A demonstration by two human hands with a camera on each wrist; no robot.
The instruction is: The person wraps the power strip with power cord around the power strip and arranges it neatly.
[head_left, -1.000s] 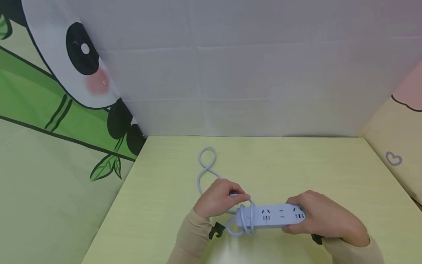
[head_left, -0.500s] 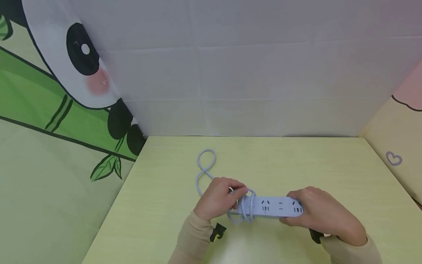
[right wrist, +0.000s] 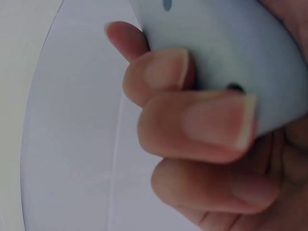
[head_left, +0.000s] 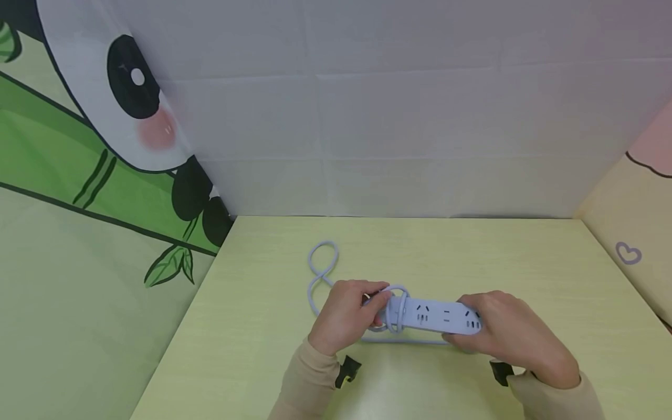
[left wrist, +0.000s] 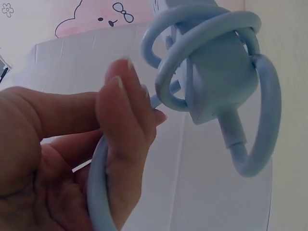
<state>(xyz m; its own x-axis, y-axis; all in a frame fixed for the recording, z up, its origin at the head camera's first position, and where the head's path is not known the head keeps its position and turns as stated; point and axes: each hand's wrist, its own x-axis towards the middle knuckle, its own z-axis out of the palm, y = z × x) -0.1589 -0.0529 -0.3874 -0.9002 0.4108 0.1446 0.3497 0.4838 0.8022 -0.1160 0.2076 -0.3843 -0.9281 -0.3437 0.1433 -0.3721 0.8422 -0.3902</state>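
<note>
A white power strip (head_left: 436, 315) is held above the table, lying roughly crosswise with its sockets showing. My right hand (head_left: 511, 329) grips its right end, fingers curled round the underside in the right wrist view. Turns of the strip's white cord (left wrist: 211, 31) wrap loosely round its left end. Beside those turns, my left hand (head_left: 343, 318) pinches the cord between thumb and fingers. In the left wrist view that hand (left wrist: 120, 115) is apart from the strip's body, and the cord runs down through it. The plug is not visible.
More cord lies on the pale wooden table (head_left: 252, 350), twisted into a loop (head_left: 321, 275) beyond my left hand. One straight stretch of cord (head_left: 406, 341) passes below the strip. A grey-white sheet (head_left: 388, 128) stands behind the table, with a printed cartoon panel at left.
The strip has risen and moved away from me, with both hands following. The cord loop on the table has slid a little left and nearer. A straight stretch of cord now shows below the strip.
</note>
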